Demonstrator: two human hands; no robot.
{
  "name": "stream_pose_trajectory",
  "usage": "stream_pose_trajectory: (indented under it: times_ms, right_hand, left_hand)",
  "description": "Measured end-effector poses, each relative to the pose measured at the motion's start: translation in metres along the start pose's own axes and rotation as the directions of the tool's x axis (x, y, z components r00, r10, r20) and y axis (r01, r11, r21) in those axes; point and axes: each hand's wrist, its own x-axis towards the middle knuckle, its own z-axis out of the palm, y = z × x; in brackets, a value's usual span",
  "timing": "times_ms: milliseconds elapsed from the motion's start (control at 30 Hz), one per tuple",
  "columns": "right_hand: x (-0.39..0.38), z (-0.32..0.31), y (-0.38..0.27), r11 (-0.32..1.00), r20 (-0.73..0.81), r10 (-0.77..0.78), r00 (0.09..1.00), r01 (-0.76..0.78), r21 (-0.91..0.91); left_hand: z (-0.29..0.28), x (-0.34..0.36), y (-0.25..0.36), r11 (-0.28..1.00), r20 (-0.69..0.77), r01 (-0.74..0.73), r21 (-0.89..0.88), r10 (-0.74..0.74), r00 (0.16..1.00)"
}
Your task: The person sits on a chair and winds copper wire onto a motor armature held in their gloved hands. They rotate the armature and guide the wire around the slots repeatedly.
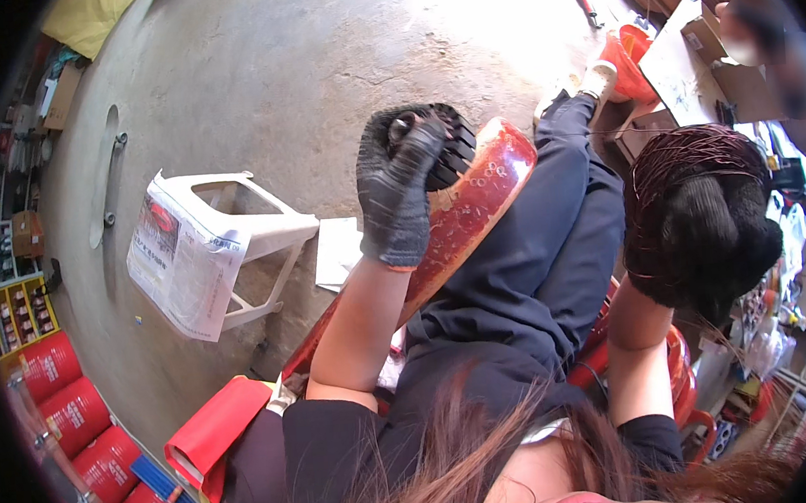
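Copper-coloured wire [663,154] surrounds the gloved right hand [701,240], to the right of the armrest [474,200]; its finger closure cannot be determined. The gloved left hand [394,187] is clamped around a slotted black part [457,150] at the armrest's far end. Progress: work appears underway; amounts completed and remaining cannot be determined. Markings: newsprint [164,278] on the white stool [275,225], left of the armrest; pale lettering on red drums [76,416], farther left. None is discernible on the part.

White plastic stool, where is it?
Head view: the stool is left of centre on grey concrete floor, beside white paper, left of the dark-gloved left hand.
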Motion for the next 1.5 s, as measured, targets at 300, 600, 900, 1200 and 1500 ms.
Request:
stream_pose_trajectory:
  times_ms: [300,600,900,1200,1500]
  right_hand:
    - [0.087,0.005,0.063,0.199,0.654,0.051,0.754,0.634,-0.747]
    - [0.053,-0.007,0.068,-0.327,0.382,0.522,0.762,0.593,-0.736]
    - [0.047,-0.002,0.015,0.062,-0.320,0.557,0.767,-0.422,-0.904]
    - [0.046,-0.020,-0.025,0.265,-0.328,0.569,0.754,-0.546,-0.795]
    - [0.048,-0.004,-0.009,0.391,-0.151,0.773,0.616,-0.650,-0.652]
  left_hand:
    - [0.016,-0.010,0.004,0.994,0.128,-0.090,0.065,0.081,0.988]
    - [-0.008,0.008,-0.014,0.653,0.188,-0.589,0.476,0.579,0.794]
    - [-0.019,0.014,0.001,0.918,0.009,0.113,-0.381,-0.118,0.993]
    - [-0.023,0.010,0.007,0.894,0.162,0.168,-0.416,-0.109,0.981]
    - [-0.002,-0.002,0.010,0.992,0.600,-0.068,-0.107,0.119,0.791]
